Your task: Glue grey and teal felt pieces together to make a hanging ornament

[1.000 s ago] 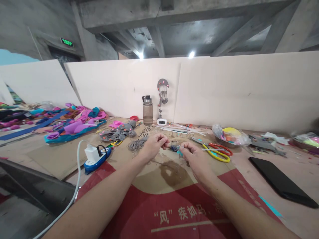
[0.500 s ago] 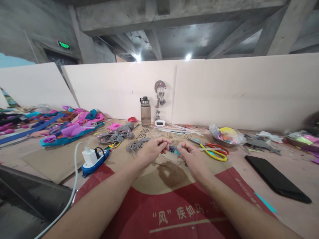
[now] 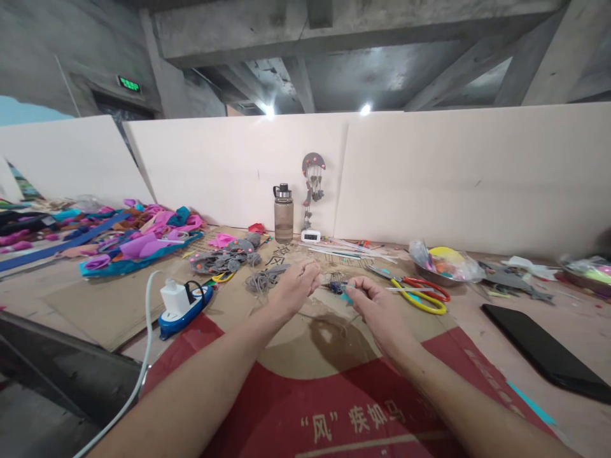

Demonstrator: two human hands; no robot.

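My right hand [image 3: 377, 306] pinches a small dark blue and teal felt-like piece [image 3: 338, 288] between thumb and fingers, above the cardboard. To its left, a short gap away, is my left hand [image 3: 296, 287], slightly blurred, its fingers curled together; whatever they hold, if anything, is hidden. A loose grey cord bundle [image 3: 261, 280] lies just beyond the left hand. Beside my right hand rest scissors with red and yellow handles [image 3: 422, 302]. Under both hands spreads a printed red and brown cardboard sheet [image 3: 286, 404].
A water bottle [image 3: 284, 219] and small white clock [image 3: 310, 236] stand by the pale board, where a grey moon-shaped hanging ornament [image 3: 314, 166] is fixed. A blue power strip [image 3: 184, 315] and colourful felt scraps [image 3: 143, 247] lie left; a black phone [image 3: 544, 350] and metal bowl [image 3: 443, 273] lie right.
My hands have moved apart, with the left turning so its back shows more. The right keeps hold of the small felt-like piece. The whole view has shifted slightly.
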